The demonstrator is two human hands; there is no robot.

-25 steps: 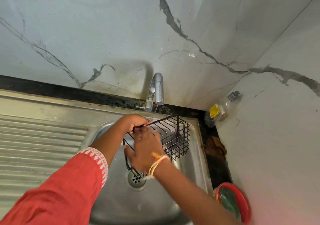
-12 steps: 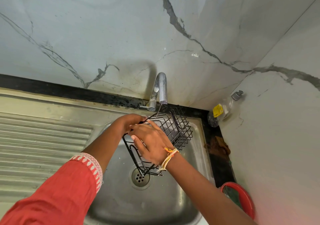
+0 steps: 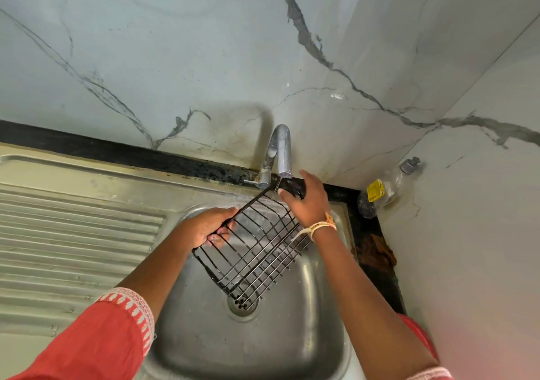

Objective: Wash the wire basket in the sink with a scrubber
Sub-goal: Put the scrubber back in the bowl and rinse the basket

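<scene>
Black-coated wire basket (image 3: 257, 248), a shallow rectangular rack of thin parallel rods, is hanging tilted over the stainless steel sink (image 3: 292, 350), its long axis running from the far end under the chrome tap (image 3: 279, 151) down toward the round drain (image 3: 242, 303) nearer the person. A thin stream of water is falling from the spout onto the upper end. The left hand (image 3: 210, 229) is gripping the left rim wire, fingers curled round it, carrying the weight. The right hand (image 3: 308, 201) is sitting at the basket's upper right corner just below the spout, fingers loosely extended; whether they are touching the wire or only hovering by it is hard to tell. No scrubber is showing in either hand.

The relation that matters: the basket is lying between the two hands, slanting away from the left one and up toward the right, so the right hand is the nearer to the wetted end and looks free to fetch a scrubber. A clear plastic bottle with a yellow label (image 3: 382, 189) is leaning in the corner, well right of the tap.
</scene>
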